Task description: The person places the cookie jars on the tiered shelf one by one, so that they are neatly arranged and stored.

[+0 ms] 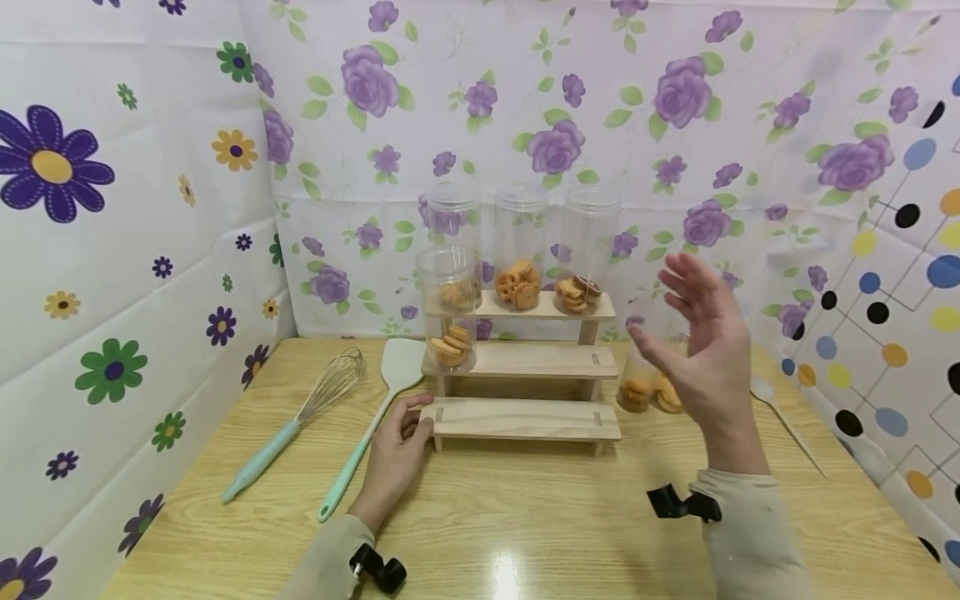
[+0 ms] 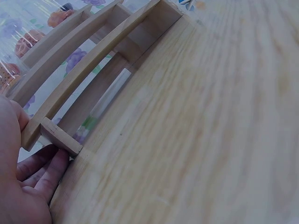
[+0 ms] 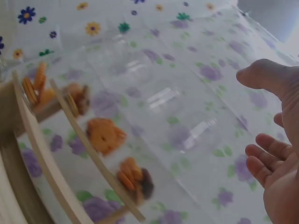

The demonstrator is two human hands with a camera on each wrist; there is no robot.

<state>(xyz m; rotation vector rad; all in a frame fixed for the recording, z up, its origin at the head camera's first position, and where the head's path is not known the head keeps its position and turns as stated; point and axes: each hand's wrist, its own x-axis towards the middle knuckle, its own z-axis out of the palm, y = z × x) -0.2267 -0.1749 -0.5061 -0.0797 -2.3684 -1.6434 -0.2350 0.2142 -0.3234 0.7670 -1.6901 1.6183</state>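
A three-step wooden display rack [image 1: 525, 417] stands on the table. At its left end my left hand [image 1: 397, 450] grips the lowest step; in the left wrist view the fingers [image 2: 53, 172] lie beside the short leg. My right hand [image 1: 708, 358] is raised in the air to the right of the rack, fingers spread from the thumb, holding nothing. Three clear jars of cookies, among them the middle jar [image 1: 520, 250], line the top step. Another jar [image 1: 448, 312] with sandwich cookies is on the middle step's left end. The lowest step is bare.
Behind my right hand, partly hidden, jars of cookies [image 1: 636, 383] stand on the table. A whisk [image 1: 300, 417] and a white turner [image 1: 401, 367] with a mint handle lie to the left. At right lies a pale spoon [image 1: 787, 425]. Patterned cloth [image 1: 480, 100] hangs around the table.
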